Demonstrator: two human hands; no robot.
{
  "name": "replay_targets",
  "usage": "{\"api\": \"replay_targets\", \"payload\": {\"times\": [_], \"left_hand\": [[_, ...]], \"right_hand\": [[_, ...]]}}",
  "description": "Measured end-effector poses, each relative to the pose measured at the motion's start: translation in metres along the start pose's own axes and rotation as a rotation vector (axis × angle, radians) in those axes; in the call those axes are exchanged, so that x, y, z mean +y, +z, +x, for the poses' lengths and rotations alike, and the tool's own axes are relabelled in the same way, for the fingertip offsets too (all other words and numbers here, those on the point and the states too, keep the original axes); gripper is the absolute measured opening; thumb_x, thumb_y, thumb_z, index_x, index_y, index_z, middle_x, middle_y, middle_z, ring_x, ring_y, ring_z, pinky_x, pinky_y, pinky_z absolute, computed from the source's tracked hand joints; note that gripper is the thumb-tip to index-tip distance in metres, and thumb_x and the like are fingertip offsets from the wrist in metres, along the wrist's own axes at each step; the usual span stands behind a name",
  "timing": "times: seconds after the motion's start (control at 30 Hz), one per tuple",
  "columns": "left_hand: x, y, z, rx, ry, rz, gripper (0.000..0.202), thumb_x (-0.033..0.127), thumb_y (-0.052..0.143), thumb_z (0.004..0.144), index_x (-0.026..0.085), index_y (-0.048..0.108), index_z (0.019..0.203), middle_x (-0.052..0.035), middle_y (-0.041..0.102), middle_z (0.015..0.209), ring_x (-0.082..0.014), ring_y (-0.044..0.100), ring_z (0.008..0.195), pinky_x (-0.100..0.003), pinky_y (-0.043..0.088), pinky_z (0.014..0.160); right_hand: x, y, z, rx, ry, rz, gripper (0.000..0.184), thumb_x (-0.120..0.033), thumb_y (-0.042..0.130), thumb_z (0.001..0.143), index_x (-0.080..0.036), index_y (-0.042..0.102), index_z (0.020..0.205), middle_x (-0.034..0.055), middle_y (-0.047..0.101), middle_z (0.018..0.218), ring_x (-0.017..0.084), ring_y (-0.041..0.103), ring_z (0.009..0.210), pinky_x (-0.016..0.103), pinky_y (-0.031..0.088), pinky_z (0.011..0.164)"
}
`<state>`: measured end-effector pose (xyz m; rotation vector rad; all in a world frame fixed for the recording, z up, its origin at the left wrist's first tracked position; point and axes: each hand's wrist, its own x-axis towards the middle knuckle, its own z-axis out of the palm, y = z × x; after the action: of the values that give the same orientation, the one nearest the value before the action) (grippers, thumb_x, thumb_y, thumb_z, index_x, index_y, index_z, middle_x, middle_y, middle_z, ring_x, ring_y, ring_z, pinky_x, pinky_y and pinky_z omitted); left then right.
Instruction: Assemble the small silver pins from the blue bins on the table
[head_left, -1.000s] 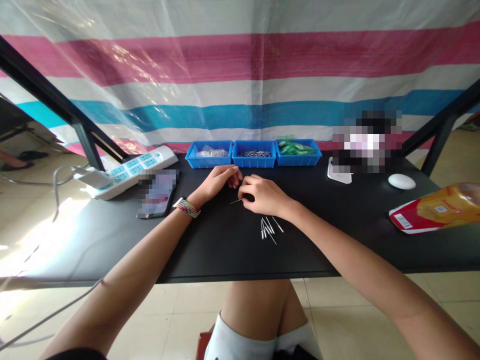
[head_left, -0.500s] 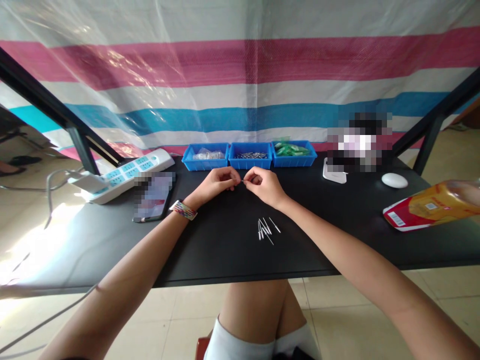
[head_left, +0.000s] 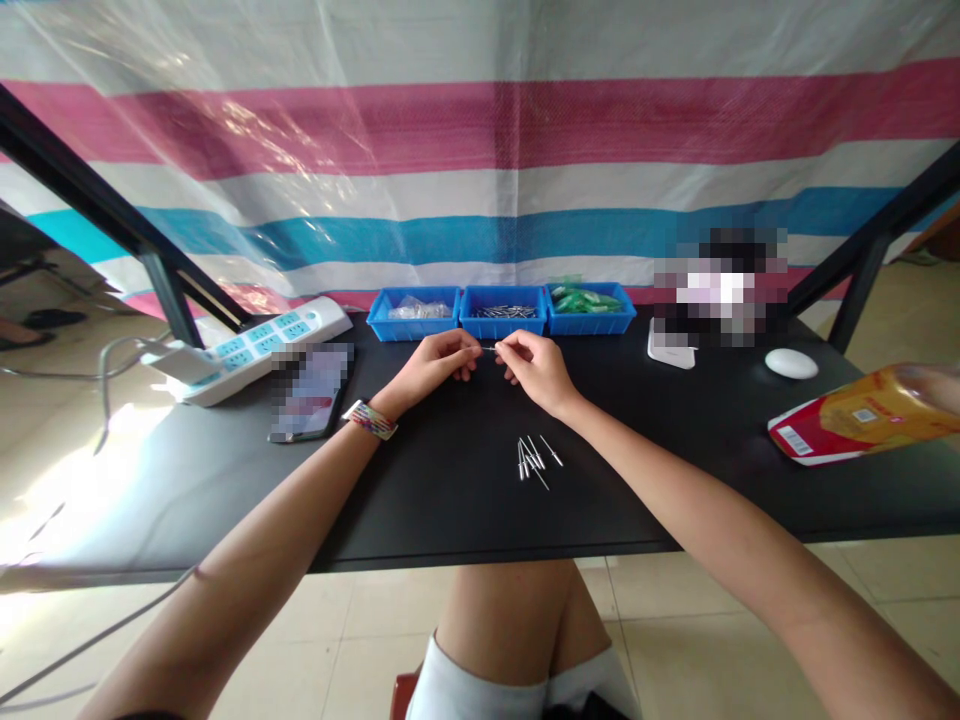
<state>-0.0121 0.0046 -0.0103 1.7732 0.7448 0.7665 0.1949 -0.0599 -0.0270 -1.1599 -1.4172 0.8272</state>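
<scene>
Between my two hands a thin metal blind rivet (head_left: 488,348) lies level, just above the table in front of the blue bins. My left hand (head_left: 442,363) pinches its left end between thumb and fingers. The fingers of my right hand (head_left: 536,372) are closed on its right end. Closer to me, a small pile of silver blind rivets (head_left: 530,458) rests on the black table (head_left: 435,500). Behind my hands stands the middle blue bin (head_left: 502,326), which holds many more loose rivets.
A left blue bin (head_left: 414,330) holds clear plastic bags; a right blue bin (head_left: 592,322) holds green packets. Leftward are a power strip (head_left: 262,345) and a phone (head_left: 313,395). A white case (head_left: 670,350), a white mouse (head_left: 791,364) and a bottle (head_left: 855,415) are at right.
My hands have drawn slightly apart, so more of the rivet shows between the fingertips. The pile on the table is unchanged.
</scene>
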Motion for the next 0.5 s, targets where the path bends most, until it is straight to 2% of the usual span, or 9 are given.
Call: {"api": "replay_targets", "payload": {"times": [0.2,0.4,0.5], "left_hand": [[0.0016,0.0003,-0.0006,0.009,0.014,-0.018,0.043,0.057,0.079,0.089,0.016,0.069,0.09,-0.0017,0.068,0.074,-0.0132,0.064,0.062,-0.024,0.052,0.059],[0.0028,0.0001,-0.0013,0.0,0.019,0.063,0.054,0.065,0.067,0.097,0.014,0.074,0.08,-0.0047,0.068,0.067,-0.0137,0.062,0.061,-0.024,0.051,0.06],[0.003,0.0006,-0.0009,0.008,0.022,0.07,0.058,0.07,0.066,0.096,0.014,0.076,0.081,-0.0051,0.068,0.067,-0.0138,0.061,0.06,-0.024,0.051,0.059]], "right_hand": [[0.0034,0.0,0.0013,0.014,0.031,0.005,0.043,-0.062,0.069,0.093,-0.022,0.067,0.08,0.0027,0.073,0.074,0.015,0.064,0.054,0.027,0.051,0.051],[0.0003,0.0003,0.0017,0.031,0.042,0.136,0.032,-0.05,0.079,0.083,-0.022,0.07,0.098,0.0019,0.075,0.088,0.014,0.067,0.059,0.026,0.055,0.053],[-0.0015,0.0001,0.002,0.037,0.017,0.152,0.03,-0.045,0.081,0.08,-0.021,0.07,0.094,0.0012,0.073,0.087,0.013,0.067,0.061,0.026,0.056,0.054]]}}
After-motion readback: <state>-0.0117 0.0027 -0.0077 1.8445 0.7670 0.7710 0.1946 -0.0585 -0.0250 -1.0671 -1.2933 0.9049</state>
